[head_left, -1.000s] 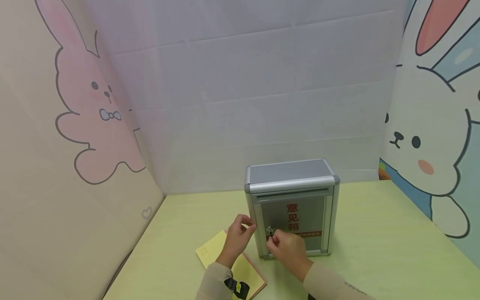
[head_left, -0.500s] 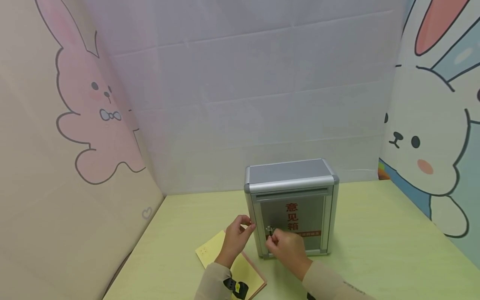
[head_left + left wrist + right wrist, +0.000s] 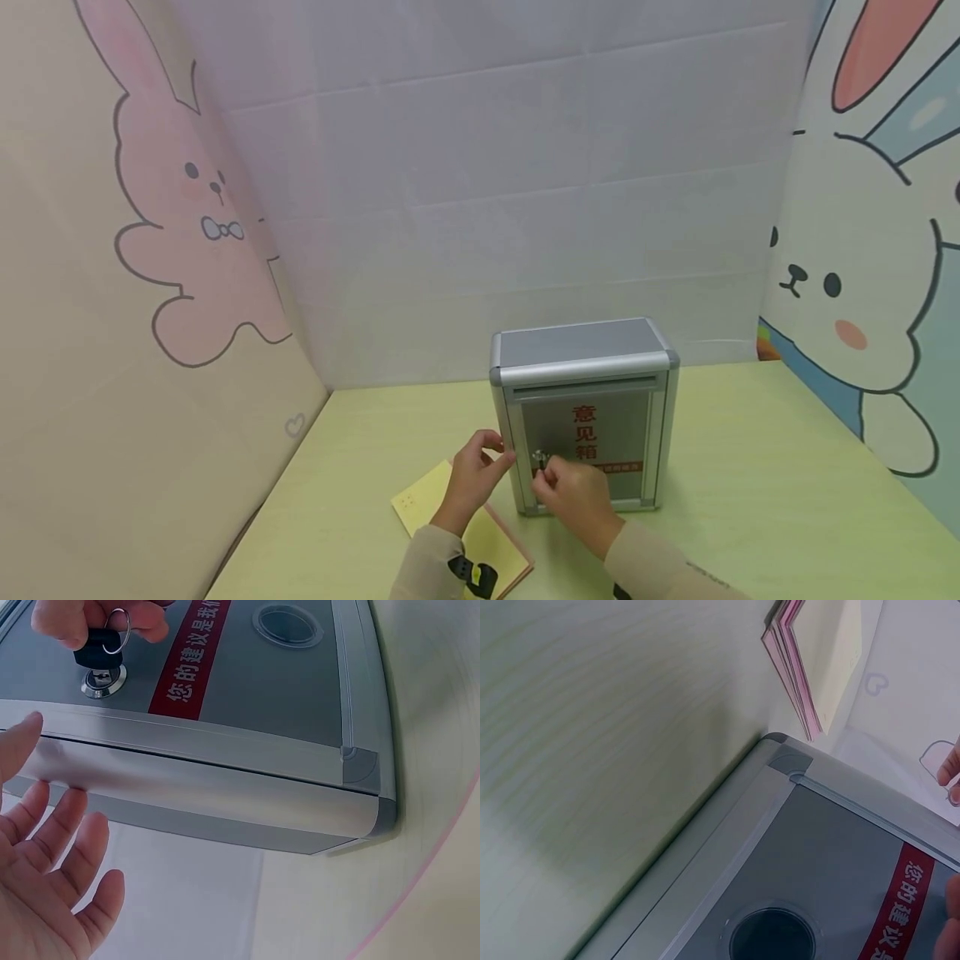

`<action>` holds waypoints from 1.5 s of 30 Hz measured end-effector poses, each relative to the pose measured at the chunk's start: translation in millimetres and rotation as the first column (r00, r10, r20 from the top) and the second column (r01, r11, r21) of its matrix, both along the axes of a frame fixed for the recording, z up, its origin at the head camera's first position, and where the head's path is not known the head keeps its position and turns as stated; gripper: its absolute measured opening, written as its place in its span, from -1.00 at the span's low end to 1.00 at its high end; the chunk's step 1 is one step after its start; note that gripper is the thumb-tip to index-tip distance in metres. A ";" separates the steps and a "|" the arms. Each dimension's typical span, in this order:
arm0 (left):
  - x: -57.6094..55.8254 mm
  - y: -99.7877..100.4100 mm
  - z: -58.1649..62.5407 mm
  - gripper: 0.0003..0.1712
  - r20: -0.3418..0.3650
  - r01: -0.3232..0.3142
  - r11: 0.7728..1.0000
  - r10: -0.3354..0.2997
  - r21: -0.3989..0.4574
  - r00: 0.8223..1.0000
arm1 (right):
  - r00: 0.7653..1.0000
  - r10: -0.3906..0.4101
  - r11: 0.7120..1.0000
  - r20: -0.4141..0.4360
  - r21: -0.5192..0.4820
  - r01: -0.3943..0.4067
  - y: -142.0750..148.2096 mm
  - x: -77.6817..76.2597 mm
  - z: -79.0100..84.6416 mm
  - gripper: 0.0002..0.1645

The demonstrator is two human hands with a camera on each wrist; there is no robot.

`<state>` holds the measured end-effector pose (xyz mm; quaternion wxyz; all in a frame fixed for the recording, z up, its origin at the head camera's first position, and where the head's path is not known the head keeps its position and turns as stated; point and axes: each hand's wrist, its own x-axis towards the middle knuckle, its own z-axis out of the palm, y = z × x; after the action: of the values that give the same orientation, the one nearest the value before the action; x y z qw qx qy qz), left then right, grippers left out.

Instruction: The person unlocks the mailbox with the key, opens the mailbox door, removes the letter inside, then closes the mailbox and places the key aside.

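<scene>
A grey metal suggestion box [image 3: 581,346] with red characters on its front stands upright on the table. My right hand [image 3: 577,496] pinches the black head of a key [image 3: 97,651], which sits in the round lock [image 3: 105,682] near the box's left front edge. A metal ring hangs from the key head. My left hand [image 3: 474,475] is at the box's left side, fingers loosely bent and spread. Its thumb lies by the front edge and its fingertips are right at the side panel. Only bits of both hands enter the right wrist view.
Yellow paper pads [image 3: 495,542] with pink edges lie on the pale green table [image 3: 375,417], partly under the left forearm. A round dark window [image 3: 772,934] is set low in the box front. A white curtain [image 3: 450,250] hangs behind, with rabbit-printed sheets at both sides.
</scene>
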<state>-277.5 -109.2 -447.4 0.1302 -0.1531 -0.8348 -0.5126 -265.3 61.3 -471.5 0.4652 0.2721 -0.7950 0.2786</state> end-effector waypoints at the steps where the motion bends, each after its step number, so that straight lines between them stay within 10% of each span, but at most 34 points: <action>1: 0.1 0.5 0.7 -0.73 0.007 0.000 1.000 0.000 0.001 1.000 | 1.000 0.004 1.000 -0.007 -0.003 -0.004 0.4 -0.3 -0.1 -0.65; 7: -1.9 4.3 1.1 -0.72 0.024 -0.052 0.998 0.053 -0.031 0.998 | 1.000 0.012 1.000 -0.001 -0.015 -0.012 3.0 -0.4 -2.0 -0.64; 10: -2.3 5.8 1.0 -0.74 0.031 -0.079 0.996 0.080 -0.039 0.996 | 0.966 0.082 0.992 0.245 -0.111 -0.056 4.1 5.2 1.2 -0.69; 14: -1.5 6.4 1.7 -0.74 0.040 -0.090 0.995 0.091 -0.040 0.995 | 0.746 0.225 0.940 0.626 -0.342 0.004 4.2 13.3 11.2 -0.82; 18: -1.4 6.2 2.4 -0.75 0.042 -0.091 0.995 0.093 -0.036 0.995 | 0.573 0.313 0.894 0.757 -0.439 0.090 1.7 15.5 18.1 -0.78; 29: -1.9 6.8 1.0 -0.75 0.040 -0.091 0.995 0.092 -0.031 0.995 | 0.360 0.496 0.784 0.790 -0.586 0.206 -0.9 16.0 20.3 -0.57; 35: -1.4 7.0 1.1 -0.76 0.032 -0.089 0.996 0.089 -0.024 0.996 | 0.322 0.566 0.748 0.759 -0.637 0.186 -1.5 15.1 21.6 -0.60; 45: -2.0 7.6 -0.2 -0.75 0.038 -0.088 0.996 0.089 -0.013 0.995 | 0.328 0.596 0.730 0.733 -0.665 0.160 -1.9 13.4 16.6 -0.63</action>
<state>-279.5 -101.7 -447.6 0.1359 -0.1068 -0.8459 -0.5046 -251.9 59.4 -454.9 -0.0497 0.0058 -0.7167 0.6955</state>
